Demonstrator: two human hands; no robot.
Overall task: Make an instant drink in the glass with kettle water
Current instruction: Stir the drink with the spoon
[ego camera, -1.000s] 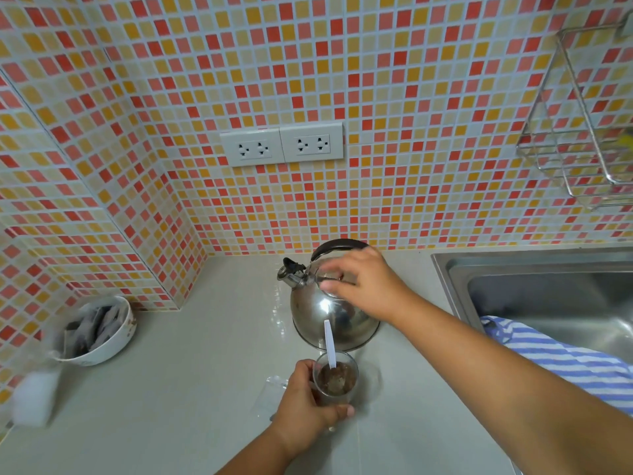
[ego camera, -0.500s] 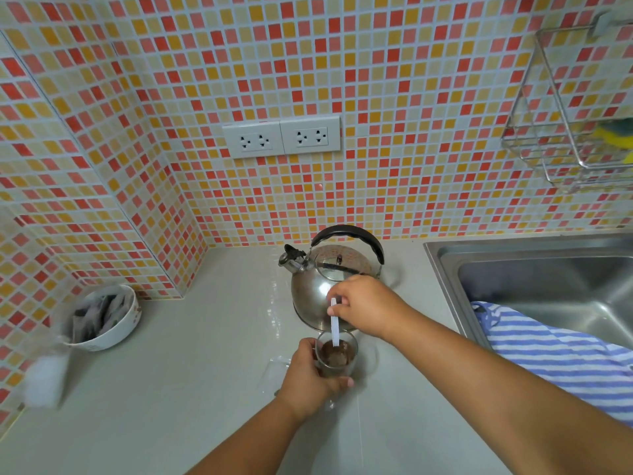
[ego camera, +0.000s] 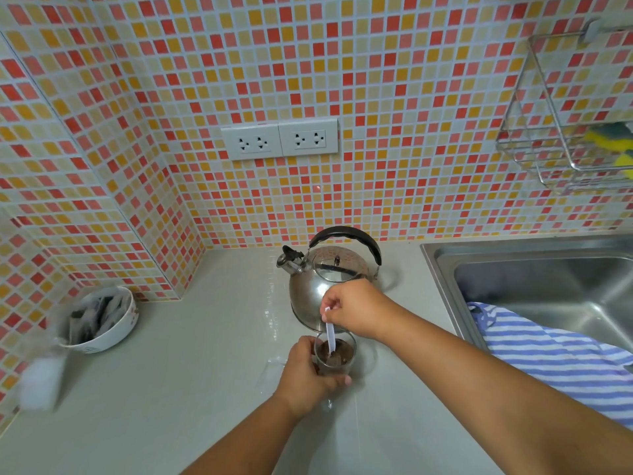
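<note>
A small clear glass (ego camera: 337, 358) with dark brown drink in it stands on the pale counter (ego camera: 191, 365). My left hand (ego camera: 306, 378) is wrapped around the glass from the left. My right hand (ego camera: 356, 311) pinches the top of a white plastic spoon (ego camera: 330, 334), whose lower end dips into the brown drink. Just behind the glass sits a shiny steel kettle (ego camera: 313, 289) with a black handle, its spout pointing left and its lid on.
A white bowl (ego camera: 113, 332) of sachets sits at the left by the tiled corner. A white blurred object (ego camera: 39, 383) lies near the left edge. A steel sink (ego camera: 534, 279) with a blue striped cloth (ego camera: 555, 351) is on the right. Wall sockets (ego camera: 279, 138) and a wire rack (ego camera: 565, 132) hang above.
My right hand left the kettle lid, came down to the spoon standing in the glass and took hold of it. The left hand has stayed on the glass.
</note>
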